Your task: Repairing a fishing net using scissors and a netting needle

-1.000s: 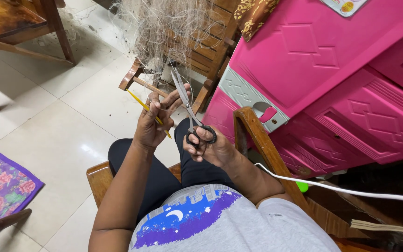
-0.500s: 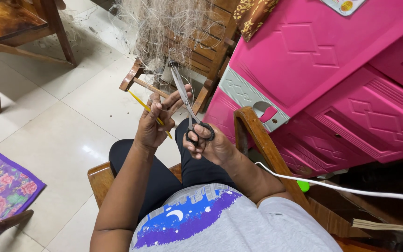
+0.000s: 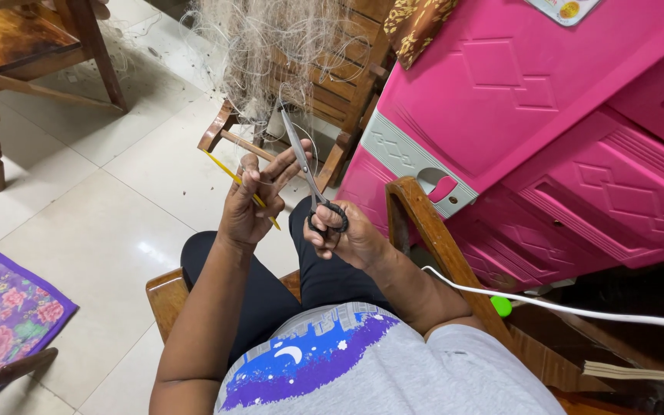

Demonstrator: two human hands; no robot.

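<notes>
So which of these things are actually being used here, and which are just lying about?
In use:
right hand holding scissors
left hand holding yellow stick
pale netting on wooden chair

Lying about:
pink plastic cabinet
floral mat
white cable
wooden table

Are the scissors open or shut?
Shut: the scissors in the right hand show one narrow closed line of blades, pointing toward the net.

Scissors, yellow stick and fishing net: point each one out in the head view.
scissors (image 3: 301, 165), head view, on the steel blades above the right hand.
yellow stick (image 3: 224, 170), head view, on the bare length left of the left hand.
fishing net (image 3: 270, 46), head view, on the tangled mass over the wooden chair.
</notes>
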